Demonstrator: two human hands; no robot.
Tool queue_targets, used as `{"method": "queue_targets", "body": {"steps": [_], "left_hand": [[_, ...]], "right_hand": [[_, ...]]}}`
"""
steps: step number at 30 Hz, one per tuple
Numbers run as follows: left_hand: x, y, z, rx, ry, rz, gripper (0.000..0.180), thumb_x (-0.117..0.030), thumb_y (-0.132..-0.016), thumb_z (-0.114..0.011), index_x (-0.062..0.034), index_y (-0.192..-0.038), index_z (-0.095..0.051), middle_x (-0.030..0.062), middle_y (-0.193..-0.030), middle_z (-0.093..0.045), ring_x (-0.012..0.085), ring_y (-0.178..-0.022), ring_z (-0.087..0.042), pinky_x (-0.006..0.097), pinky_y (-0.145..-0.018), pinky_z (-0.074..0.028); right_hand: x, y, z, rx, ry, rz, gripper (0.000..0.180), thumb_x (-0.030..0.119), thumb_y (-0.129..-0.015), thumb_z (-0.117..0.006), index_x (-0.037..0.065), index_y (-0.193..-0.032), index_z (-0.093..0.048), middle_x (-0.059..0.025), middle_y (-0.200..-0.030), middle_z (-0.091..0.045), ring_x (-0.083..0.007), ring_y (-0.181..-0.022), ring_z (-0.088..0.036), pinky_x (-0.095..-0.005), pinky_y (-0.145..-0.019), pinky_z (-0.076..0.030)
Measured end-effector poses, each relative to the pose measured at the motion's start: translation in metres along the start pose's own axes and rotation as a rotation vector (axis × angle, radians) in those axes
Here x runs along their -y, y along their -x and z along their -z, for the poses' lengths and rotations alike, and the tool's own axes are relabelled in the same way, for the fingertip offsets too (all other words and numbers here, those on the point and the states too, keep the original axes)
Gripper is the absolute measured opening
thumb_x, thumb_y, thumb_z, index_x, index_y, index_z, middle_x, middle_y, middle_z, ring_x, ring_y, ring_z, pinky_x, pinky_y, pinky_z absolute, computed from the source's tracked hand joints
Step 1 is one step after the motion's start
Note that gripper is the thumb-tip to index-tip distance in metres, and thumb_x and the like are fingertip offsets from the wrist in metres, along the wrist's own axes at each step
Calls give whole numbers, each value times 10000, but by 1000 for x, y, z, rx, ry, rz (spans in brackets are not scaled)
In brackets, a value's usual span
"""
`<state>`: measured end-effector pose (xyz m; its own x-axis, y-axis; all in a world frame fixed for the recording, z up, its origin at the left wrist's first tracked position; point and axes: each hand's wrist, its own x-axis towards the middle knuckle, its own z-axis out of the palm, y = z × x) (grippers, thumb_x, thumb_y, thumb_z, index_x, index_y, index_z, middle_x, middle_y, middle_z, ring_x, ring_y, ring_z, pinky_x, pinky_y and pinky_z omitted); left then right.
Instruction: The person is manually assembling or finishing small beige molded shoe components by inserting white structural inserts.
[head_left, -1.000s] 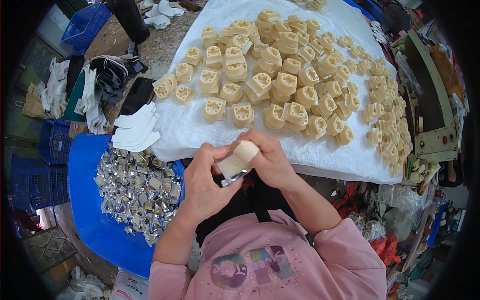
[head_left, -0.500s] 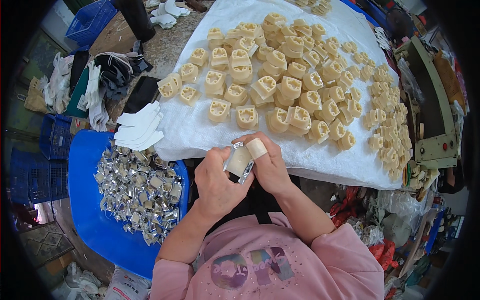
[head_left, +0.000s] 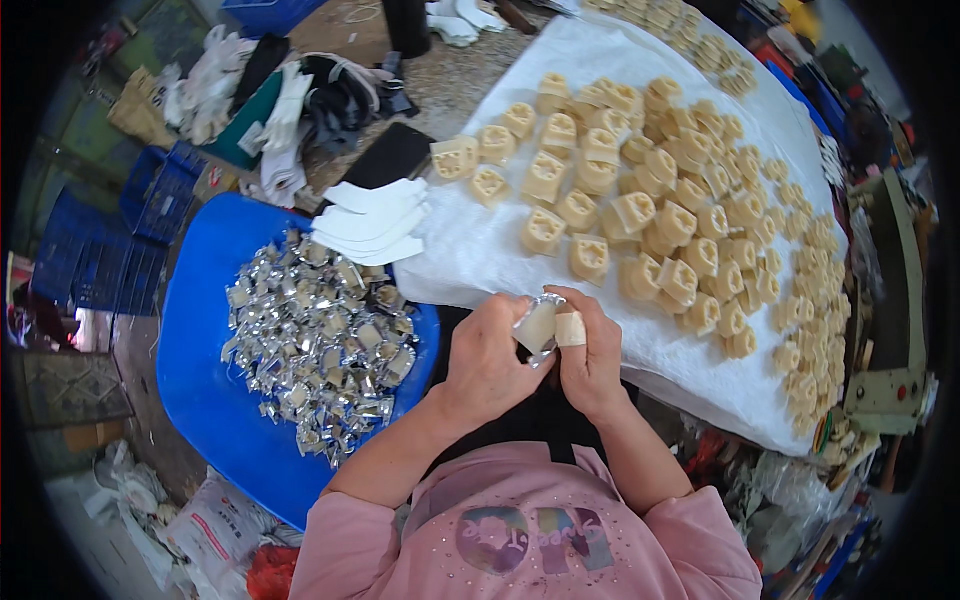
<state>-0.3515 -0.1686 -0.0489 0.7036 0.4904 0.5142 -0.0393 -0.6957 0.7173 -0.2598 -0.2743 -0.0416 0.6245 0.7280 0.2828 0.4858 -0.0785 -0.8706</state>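
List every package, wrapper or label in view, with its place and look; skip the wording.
Foil wrapper: silver, around the pale block, between left hand and right hand.
Wrapped pieces: silver heap in blue tub.
White sheets: stacked, beside the tub.
Printed sack: white, lower left.

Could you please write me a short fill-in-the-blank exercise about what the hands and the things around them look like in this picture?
1. The left hand and the right hand together hold a cream block half wrapped in ____ foil.
2. The pile of wrapped pieces lies in a ____ tub.
3. The unwrapped cream blocks are spread over a ____ sheet.
4. The stack of white paper pieces lies to the person's ____ of the blocks.

Missing words: silver; blue; white; left
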Motion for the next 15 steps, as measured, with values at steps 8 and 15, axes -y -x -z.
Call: {"method": "queue_targets", "body": {"steps": [8, 15], "left_hand": [[77, 42, 100, -78, -396, 209, 528, -4, -620, -709, -44, -1124, -558, 141, -1006, -547, 316, -944, -537, 387, -800, -450], [82, 47, 146, -186, -674, 301, 536, -16, -662, -664, -47, -1187, -562, 147, -1091, -517, 308, -1026, -503, 386, -896, -414]], "right_hand": [[12, -68, -28, 219, 226, 327, 346, 22, -763, -627, 26, -1103, -560, -127, -966, -557, -330, -935, -488, -398, -798, -418], [8, -120, -65, 179, 517, 429, 341, -5, -696, -608, 44, -1032, -631, -70, -1022, -585, -266, -984, -492, -414, -846, -350]]}}
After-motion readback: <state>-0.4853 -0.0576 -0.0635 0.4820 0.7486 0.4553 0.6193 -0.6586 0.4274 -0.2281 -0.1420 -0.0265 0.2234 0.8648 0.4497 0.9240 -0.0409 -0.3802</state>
